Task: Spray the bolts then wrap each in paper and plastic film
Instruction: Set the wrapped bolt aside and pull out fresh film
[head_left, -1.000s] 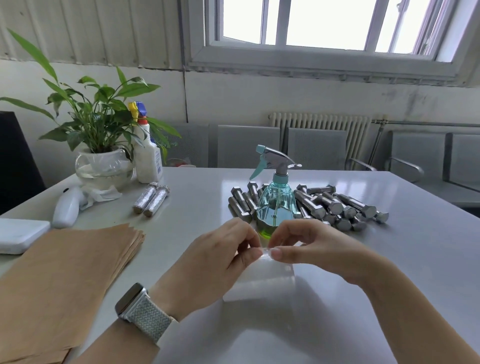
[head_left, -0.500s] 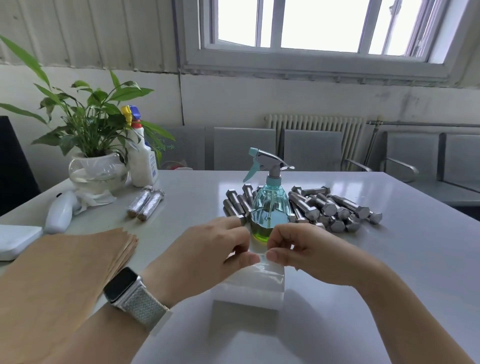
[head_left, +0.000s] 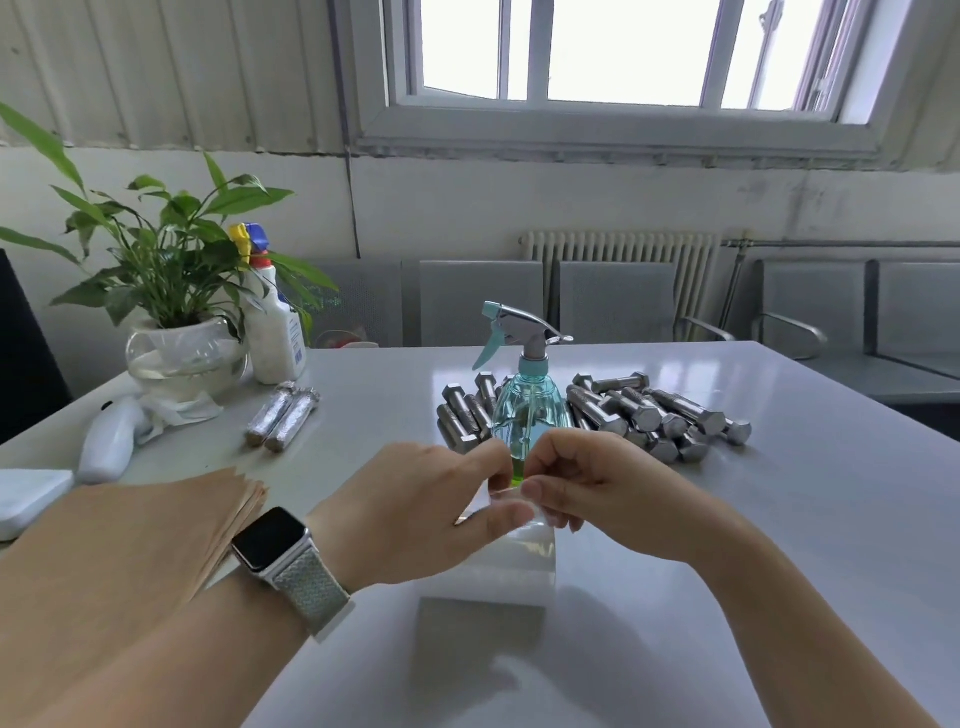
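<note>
From the head camera, the left hand (head_left: 421, 512) and the right hand (head_left: 587, 488) meet at the centre of the table (head_left: 779, 519), and both pinch the top edge of a sheet of film (head_left: 514, 566) with thumb and fingers. The film hangs down to the table. At 12 o'clock from the hands stands the sprayer (head_left: 527, 400), with bare bolts (head_left: 654, 415) behind it. 2 wrapped bolts (head_left: 283, 415) lie at 10 o'clock, and the paper (head_left: 119, 551) at 9 o'clock.

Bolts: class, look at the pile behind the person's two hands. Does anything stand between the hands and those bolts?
Yes. The teal spray bottle stands upright directly between both hands and the bolts. The left hand and right hand pinch plastic film.
</note>
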